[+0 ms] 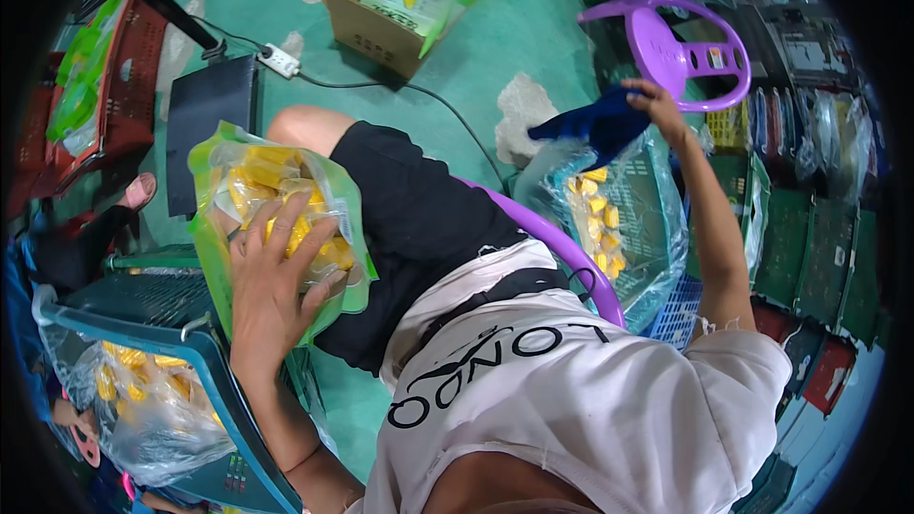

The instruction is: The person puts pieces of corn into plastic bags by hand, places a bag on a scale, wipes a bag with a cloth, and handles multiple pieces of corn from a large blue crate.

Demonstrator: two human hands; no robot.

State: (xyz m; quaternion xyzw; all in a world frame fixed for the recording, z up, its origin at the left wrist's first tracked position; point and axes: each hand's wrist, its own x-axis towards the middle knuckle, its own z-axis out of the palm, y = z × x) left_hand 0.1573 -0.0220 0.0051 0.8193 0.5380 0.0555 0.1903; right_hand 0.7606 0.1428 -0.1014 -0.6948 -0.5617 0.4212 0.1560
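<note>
My left hand [275, 264] lies with spread fingers on a green-edged clear plastic pouch [207, 250] filled with yellow corn pieces [264, 164], over my lap. Whether the fingers grip the pouch cannot be told. Out to the right, my right hand [653, 103] holds a dark blue cloth [607, 121], which hangs above a green crate [657, 221] lined with clear plastic. Yellow corn pieces [600, 221] lie inside this crate.
A teal crate [171, 339] at lower left holds bagged corn. Beyond my knee are a cardboard box [371, 36] of green pouches, a power strip [280, 61] with its cable, and a black platform [211, 121]. A purple plastic chair [660, 50] stands upper right. Other people's hands show at far left.
</note>
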